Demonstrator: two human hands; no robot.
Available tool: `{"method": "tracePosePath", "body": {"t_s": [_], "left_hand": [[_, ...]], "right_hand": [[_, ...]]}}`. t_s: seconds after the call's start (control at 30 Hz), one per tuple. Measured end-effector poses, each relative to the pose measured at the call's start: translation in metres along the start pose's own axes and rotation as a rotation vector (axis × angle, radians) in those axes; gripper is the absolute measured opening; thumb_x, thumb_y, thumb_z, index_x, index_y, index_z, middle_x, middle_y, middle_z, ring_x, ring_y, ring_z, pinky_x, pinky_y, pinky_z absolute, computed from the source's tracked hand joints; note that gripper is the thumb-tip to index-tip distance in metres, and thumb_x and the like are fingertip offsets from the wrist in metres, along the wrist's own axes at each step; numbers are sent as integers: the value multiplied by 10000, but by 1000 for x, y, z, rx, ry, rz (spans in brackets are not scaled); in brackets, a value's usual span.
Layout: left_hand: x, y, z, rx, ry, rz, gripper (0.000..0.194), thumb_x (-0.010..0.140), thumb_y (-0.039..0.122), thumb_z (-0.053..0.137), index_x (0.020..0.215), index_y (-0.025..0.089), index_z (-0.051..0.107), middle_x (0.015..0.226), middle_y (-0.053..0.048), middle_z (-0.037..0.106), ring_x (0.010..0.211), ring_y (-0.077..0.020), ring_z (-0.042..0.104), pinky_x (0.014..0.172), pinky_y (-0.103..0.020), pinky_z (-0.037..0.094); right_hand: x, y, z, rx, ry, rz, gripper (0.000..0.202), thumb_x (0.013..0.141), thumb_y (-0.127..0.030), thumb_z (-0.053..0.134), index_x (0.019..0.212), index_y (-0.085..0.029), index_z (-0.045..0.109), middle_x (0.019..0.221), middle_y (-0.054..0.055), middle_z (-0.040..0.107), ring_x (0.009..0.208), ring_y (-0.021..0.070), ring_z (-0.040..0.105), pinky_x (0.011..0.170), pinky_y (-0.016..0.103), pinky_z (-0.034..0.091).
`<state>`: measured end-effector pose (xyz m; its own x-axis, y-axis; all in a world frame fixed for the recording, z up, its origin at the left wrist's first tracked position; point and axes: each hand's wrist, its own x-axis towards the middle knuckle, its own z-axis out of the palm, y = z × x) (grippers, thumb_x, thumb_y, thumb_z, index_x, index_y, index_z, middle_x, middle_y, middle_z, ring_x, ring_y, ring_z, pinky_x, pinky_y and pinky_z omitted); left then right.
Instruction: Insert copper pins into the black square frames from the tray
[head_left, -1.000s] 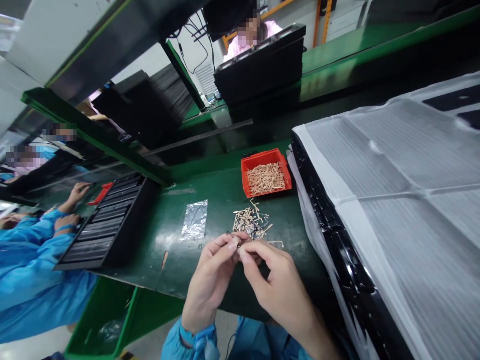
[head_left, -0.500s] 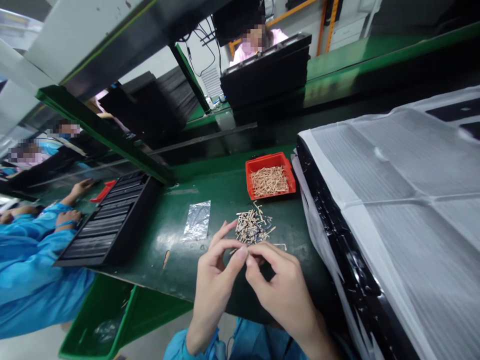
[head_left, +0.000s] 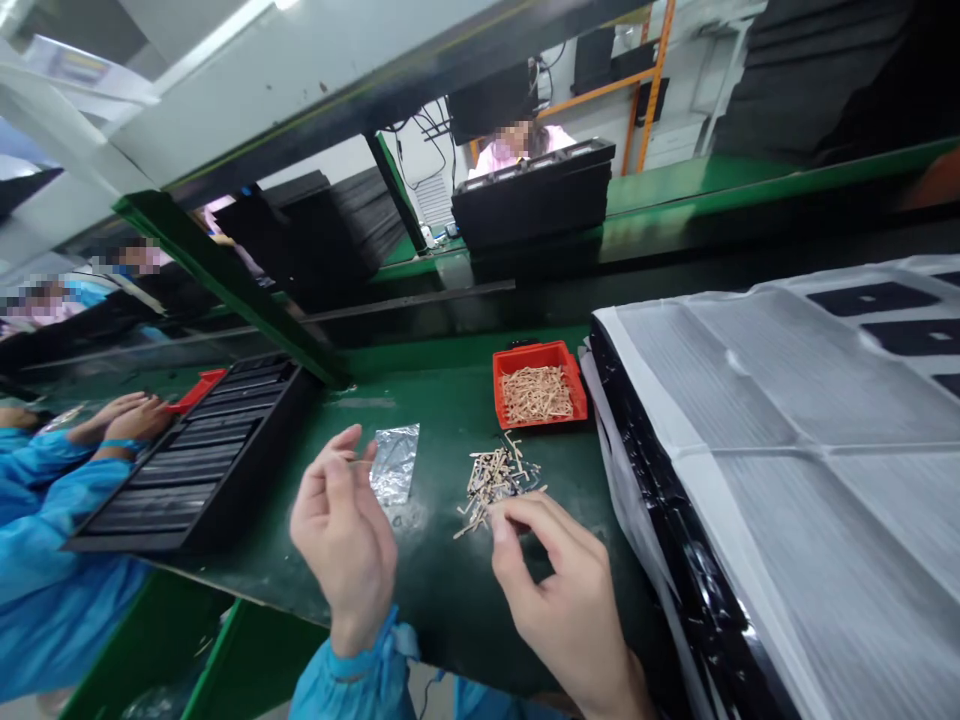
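My left hand [head_left: 341, 525] is raised at the left of a small clear plastic bag [head_left: 396, 465], its thumb and fingers pinched together. Something thin may be between the fingertips, too small to name. Over the near edge of a loose pile of small tan and dark strip-like pieces [head_left: 495, 478] is my right hand [head_left: 559, 580], with thumb and index finger pressed together. What that pinch holds, if anything, is hidden. Behind the pile stands a red bin [head_left: 577, 405] full of similar small tan pieces [head_left: 536, 393].
At left is a black tray [head_left: 195, 470] with dark slotted parts, beside a co-worker's hands [head_left: 135, 420] and blue sleeves. A large stack under white sheeting [head_left: 720, 400] borders the right. A green crate [head_left: 202, 650] stands below the table edge; a green post [head_left: 232, 285] rises behind.
My left hand has parted from my right and moved left, towards the plastic bag. The right hand stays pinched near the pile. The whole view has shifted slightly.
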<state>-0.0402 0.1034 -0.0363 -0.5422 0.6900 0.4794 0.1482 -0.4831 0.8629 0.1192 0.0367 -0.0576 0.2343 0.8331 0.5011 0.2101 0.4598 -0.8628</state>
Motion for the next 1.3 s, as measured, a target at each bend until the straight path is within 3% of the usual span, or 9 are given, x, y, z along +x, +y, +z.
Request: {"method": "tracePosePath", "body": {"t_s": [0.17,0.3,0.53,0.73,0.83,0.97,1.1,1.2,1.3], "left_hand": [[-40,15,9,159,-184,329,168,1024,196,665,869,209,729,1132,-60,767,1201,-268,704,1072,-482,561],[-51,18,7,189,-294,510,98,1002,192,687,926,222,740,1134,-46,773,1205,-270,691,1106,-494,534],[-45,17,4,224,-349,575,110,1031,189,654,946,212,720,1111,-55,772,1153,-259,715,1062,-475,557],[-52,16,3,219,-371,540,86,995,173,695,941,219,744,1095,-55,789,1152,-277,718,1060,-494,564],[-46,18,5,165,-307,465,118,1008,210,685,901,225,732,1064,-58,776,1106,-270,729,1018,-491,590],[-9,24,6,-5,-67,321,209,1074,215,573,874,224,631,1071,-43,701,1071,-201,726,902,-382,621],[26,30,10,-94,101,365,205,1038,228,642,836,207,612,1002,-24,666,988,-178,723,832,-336,603],[22,32,20,-51,154,522,172,1019,206,658,847,201,646,956,-31,686,946,-201,716,832,-384,592],[3,29,28,36,112,686,129,999,240,693,873,212,694,942,-34,720,936,-233,721,903,-466,591]], "right_hand": [[6,-19,3,195,-83,42,109,930,-155,653,945,-222,737,808,-30,746,720,92,711,710,147,575],[3,-19,3,213,-99,80,94,961,-181,663,978,-245,729,866,-31,769,761,96,721,737,143,584],[6,-20,-1,241,-91,80,142,979,-161,629,887,-231,712,786,-42,745,713,81,709,713,119,567],[7,-19,-5,231,-116,110,172,983,-181,618,843,-228,706,751,-44,736,685,85,705,686,131,564],[8,-16,-4,166,-98,118,188,991,-184,602,844,-224,711,755,-34,749,670,94,716,668,151,570],[19,-16,-6,-2,51,121,184,1015,-215,595,895,-218,736,810,1,779,722,125,761,677,184,597],[35,-27,-10,-34,190,52,157,1034,-242,600,970,-233,744,894,14,799,822,134,773,770,203,619],[33,-34,-8,126,12,137,169,1041,-310,612,999,-250,764,946,23,823,847,147,790,779,216,637],[23,-34,1,269,-211,249,168,997,-363,679,1048,-250,792,939,28,830,839,159,793,761,218,644]]}}
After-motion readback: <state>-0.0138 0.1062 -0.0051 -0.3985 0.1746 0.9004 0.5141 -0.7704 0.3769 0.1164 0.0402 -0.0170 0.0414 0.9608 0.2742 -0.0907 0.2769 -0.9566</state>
